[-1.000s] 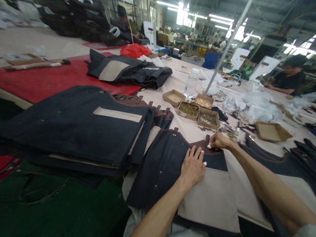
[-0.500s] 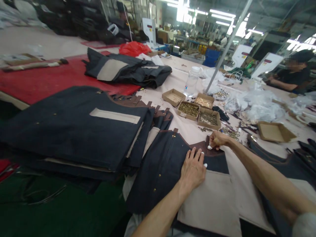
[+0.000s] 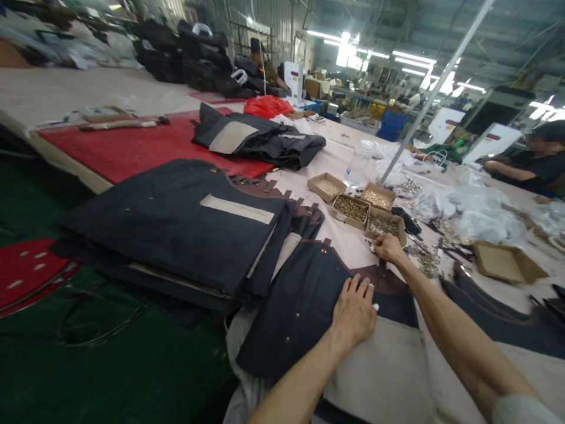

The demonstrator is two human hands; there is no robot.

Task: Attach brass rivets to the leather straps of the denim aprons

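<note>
A dark cloth piece (image 3: pixel 300 306) with brown trim and small brass studs lies at the table's front edge. Flat on its right part rests my left hand (image 3: pixel 355 311), fingers spread a little, white wraps on some fingertips. My right hand (image 3: pixel 388 248) is just beyond the brown trim, beside a carton of small metal parts (image 3: pixel 385 225). Its fingers are pinched together; whatever is between them is too small to name. A carton of brass pieces (image 3: pixel 350 210) stands to its left.
A stack of dark cloth pieces (image 3: pixel 176 229) lies at left. Behind are a folded dark bundle (image 3: pixel 260 138), a clear bottle (image 3: pixel 358 165) and a slanting metal pole (image 3: pixel 435 94). Plastic bags (image 3: pixel 481 206) and an open carton (image 3: pixel 507 262) sit at right. A person (image 3: pixel 525 168) works beyond.
My right hand has moved from the brown trim towards the cartons. My left hand stays on the cloth. The whole view has shifted, showing more of the left side and a red stool.
</note>
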